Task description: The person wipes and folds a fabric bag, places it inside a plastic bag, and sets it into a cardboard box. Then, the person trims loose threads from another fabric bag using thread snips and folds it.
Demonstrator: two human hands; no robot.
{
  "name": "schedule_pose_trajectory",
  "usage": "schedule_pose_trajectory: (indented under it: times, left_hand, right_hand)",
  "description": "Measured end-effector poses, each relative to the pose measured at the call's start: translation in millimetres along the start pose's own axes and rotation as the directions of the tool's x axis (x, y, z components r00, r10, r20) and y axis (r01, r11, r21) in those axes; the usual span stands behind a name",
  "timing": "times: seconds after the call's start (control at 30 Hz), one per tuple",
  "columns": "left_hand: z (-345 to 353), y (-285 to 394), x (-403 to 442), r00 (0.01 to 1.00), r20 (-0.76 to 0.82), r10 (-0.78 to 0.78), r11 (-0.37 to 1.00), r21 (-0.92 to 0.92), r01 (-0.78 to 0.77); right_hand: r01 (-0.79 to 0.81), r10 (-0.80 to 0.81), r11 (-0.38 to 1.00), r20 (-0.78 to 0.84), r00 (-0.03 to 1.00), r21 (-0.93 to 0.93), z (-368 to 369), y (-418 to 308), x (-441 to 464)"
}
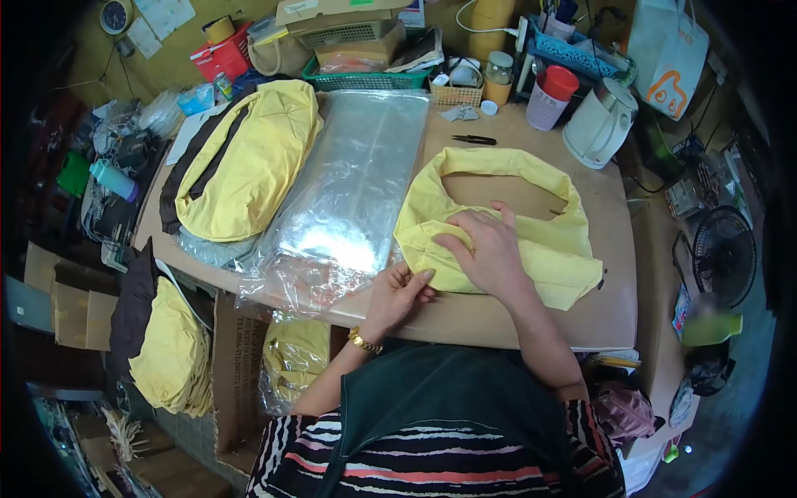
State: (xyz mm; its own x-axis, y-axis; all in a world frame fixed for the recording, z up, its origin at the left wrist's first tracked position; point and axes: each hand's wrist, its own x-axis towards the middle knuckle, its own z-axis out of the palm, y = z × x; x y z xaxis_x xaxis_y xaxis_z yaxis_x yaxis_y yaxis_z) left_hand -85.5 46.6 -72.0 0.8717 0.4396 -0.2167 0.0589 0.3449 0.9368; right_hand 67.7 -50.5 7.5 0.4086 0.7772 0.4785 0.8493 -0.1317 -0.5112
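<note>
A yellow cloth piece (548, 257), shaped like a bag with a wide looped strap, lies folded on the table before me. My left hand (401, 292) is at its lower left corner, with thumb and curled fingers pinching the cloth's edge. My right hand (490, 249) rests on top of the cloth below the loop's opening, thumb and fingers spread over the folds. To the left lie clear plastic bags (353, 166) in a flat pile, their lower edge near my left hand. Beyond them is a stack of yellow and dark brown cloth pieces (257, 158).
Black thread snips (474, 139) lie behind the cloth. A white kettle (599, 124) and a lilac cup with a red lid (551, 98) stand at the back right. Below the table's left edge, a cardboard box (237, 373) holds plastic-wrapped yellow cloth (296, 353). More yellow pieces (170, 349) hang at left.
</note>
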Motion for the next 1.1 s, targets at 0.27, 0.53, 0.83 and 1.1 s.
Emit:
schedule_pose_trajectory:
  times: [0.27, 0.53, 0.83, 1.1]
  left_hand:
    - [27, -13, -8, 0.965, -0.115, 0.237, 0.97, -0.02, -0.241]
    - [25, -16, -13, 0.986, -0.05, 0.158, 0.972, 0.183, -0.146]
    - [-3, 45, 12, 0.44, 0.031, 0.898, 0.211, 0.846, -0.49]
    - [-24, 29, 10, 0.665, -0.054, 0.745, 0.416, 0.816, -0.4]
  right_hand:
    - [-0.099, 0.1, 0.995, -0.208, 0.973, 0.016, 17, 13, 12]
    - [0.039, -0.049, 0.996, -0.128, 0.991, -0.076, 8, 12, 24]
    - [0.194, -0.192, 0.981, -0.085, 0.978, 0.013, 35, -3, -1]
    - [-0.291, 0.224, 0.911, -0.243, 0.944, -0.291, -70, 116, -108]
